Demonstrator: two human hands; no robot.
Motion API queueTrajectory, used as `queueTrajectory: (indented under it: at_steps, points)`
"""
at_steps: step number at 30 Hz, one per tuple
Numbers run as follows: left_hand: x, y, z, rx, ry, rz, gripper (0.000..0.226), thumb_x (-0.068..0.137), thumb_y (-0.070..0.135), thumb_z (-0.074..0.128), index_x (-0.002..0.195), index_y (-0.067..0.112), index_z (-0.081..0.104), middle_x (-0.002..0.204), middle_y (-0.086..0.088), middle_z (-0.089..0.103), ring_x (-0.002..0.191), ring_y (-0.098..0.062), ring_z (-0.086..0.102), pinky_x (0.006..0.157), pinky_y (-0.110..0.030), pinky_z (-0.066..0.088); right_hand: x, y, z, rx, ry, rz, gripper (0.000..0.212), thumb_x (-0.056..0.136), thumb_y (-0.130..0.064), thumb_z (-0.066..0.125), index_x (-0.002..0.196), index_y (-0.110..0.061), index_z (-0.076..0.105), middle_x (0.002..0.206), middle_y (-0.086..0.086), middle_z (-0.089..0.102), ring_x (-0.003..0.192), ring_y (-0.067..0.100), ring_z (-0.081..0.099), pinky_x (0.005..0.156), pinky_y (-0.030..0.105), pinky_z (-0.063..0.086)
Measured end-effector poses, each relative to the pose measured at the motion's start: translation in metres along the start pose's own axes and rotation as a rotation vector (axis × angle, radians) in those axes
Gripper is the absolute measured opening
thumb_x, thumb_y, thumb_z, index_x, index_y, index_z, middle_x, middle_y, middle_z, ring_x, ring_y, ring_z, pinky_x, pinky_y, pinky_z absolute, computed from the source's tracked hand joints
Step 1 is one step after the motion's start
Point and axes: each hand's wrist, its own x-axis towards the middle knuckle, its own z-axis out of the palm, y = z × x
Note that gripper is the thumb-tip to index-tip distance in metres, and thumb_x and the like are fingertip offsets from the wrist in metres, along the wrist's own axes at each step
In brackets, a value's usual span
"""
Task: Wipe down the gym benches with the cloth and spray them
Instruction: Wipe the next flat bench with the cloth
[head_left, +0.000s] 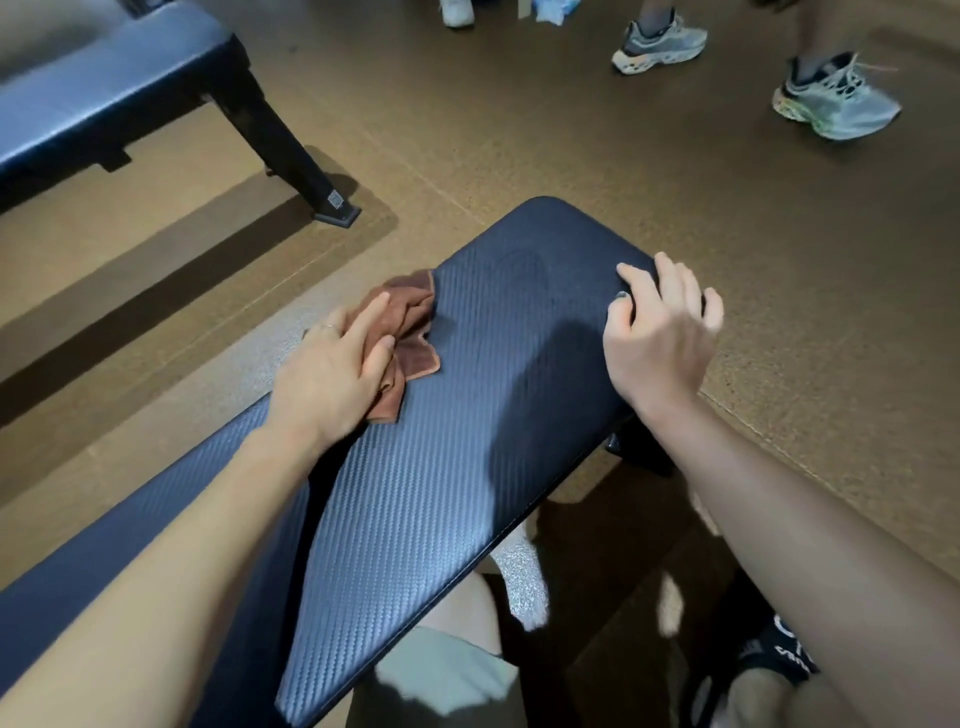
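Right now the left hand (332, 371) presses a bunched brown cloth (408, 332) onto the near bench (467, 415), fingers curled round it at the pad's left edge; part of the cloth hangs past that edge, beyond the fingertips. The right hand (660, 332) grips the pad's far corner on the opposite side, fingers hooked over the rim. I see no spray bottle. One outward swipe could drag the cloth off the edge, and the textured cover might snag it. A second bench (104, 88) waits beyond the left hand.

We see bare forearms without sleeves, a thin ring (328, 326) on our left hand (332, 371), dark polish on our right hand's (660, 343) thumbnail, and pale shorts (447, 675).
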Motion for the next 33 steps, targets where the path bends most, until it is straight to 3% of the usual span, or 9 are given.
queueTrajectory:
  at_steps: [4,8,14,19,24,29,33]
  points:
    - [-0.036,-0.017,-0.014,0.064,0.02,-0.093,0.055,0.104,0.054,0.027,0.156,0.037,0.031,0.139,-0.01,0.055,0.122,-0.04,0.055,0.094,-0.054,0.051,0.0,-0.004,0.001,-0.045,-0.004,0.005,0.041,0.099,-0.029,0.043,0.131,-0.024,0.067,0.151,0.013,0.052,0.145,0.029,0.041,0.121,0.053,0.02]
    - [0.026,0.033,-0.003,0.105,0.045,-0.127,0.05,0.105,0.046,0.033,0.154,0.036,0.035,0.131,-0.017,0.06,0.117,-0.045,0.058,0.097,-0.052,0.046,0.002,-0.006,0.001,-0.096,-0.025,-0.002,0.043,0.1,-0.031,0.038,0.132,-0.023,0.065,0.152,0.014,0.051,0.146,0.031,0.039,0.12,0.054,0.022]
    - [0.102,0.105,0.023,0.143,0.019,-0.091,0.056,0.106,0.045,0.028,0.158,0.025,0.031,0.145,-0.019,0.05,0.134,-0.038,0.047,0.11,-0.053,0.033,0.002,-0.005,0.001,-0.082,-0.017,0.008,0.042,0.099,-0.032,0.038,0.131,-0.025,0.065,0.152,0.012,0.052,0.146,0.029,0.039,0.121,0.053,0.021]
    - [0.017,0.063,0.016,0.116,0.051,0.138,0.059,0.103,0.047,0.023,0.159,0.03,0.034,0.164,-0.009,0.034,0.15,-0.029,0.031,0.119,-0.051,0.03,-0.001,-0.002,0.0,-0.05,-0.019,0.002,0.044,0.099,-0.029,0.038,0.133,-0.024,0.066,0.153,0.014,0.051,0.146,0.03,0.04,0.121,0.053,0.019]
    - [-0.053,0.052,0.009,0.164,-0.037,0.178,0.056,0.105,0.046,0.028,0.159,0.03,0.035,0.167,-0.006,0.028,0.153,-0.028,0.027,0.117,-0.054,0.033,0.0,-0.004,-0.003,-0.106,-0.044,-0.01,0.048,0.099,-0.033,0.033,0.135,-0.025,0.065,0.153,0.014,0.05,0.146,0.031,0.04,0.121,0.054,0.022]
    - [0.025,0.108,0.025,0.19,-0.006,0.243,0.056,0.107,0.047,0.027,0.161,0.032,0.029,0.17,-0.009,0.021,0.156,-0.029,0.02,0.121,-0.054,0.023,0.001,-0.005,-0.006,-0.079,-0.085,0.015,0.047,0.099,-0.033,0.033,0.135,-0.028,0.063,0.156,0.012,0.048,0.149,0.028,0.037,0.123,0.053,0.019]
    - [0.073,0.154,0.034,0.167,-0.031,0.243,0.055,0.109,0.044,0.028,0.162,0.032,0.024,0.171,-0.007,0.015,0.158,-0.026,0.012,0.125,-0.053,0.015,0.001,0.0,0.001,-0.055,0.023,-0.014,0.046,0.098,-0.027,0.036,0.129,-0.024,0.07,0.148,0.013,0.057,0.142,0.03,0.047,0.119,0.052,0.027]
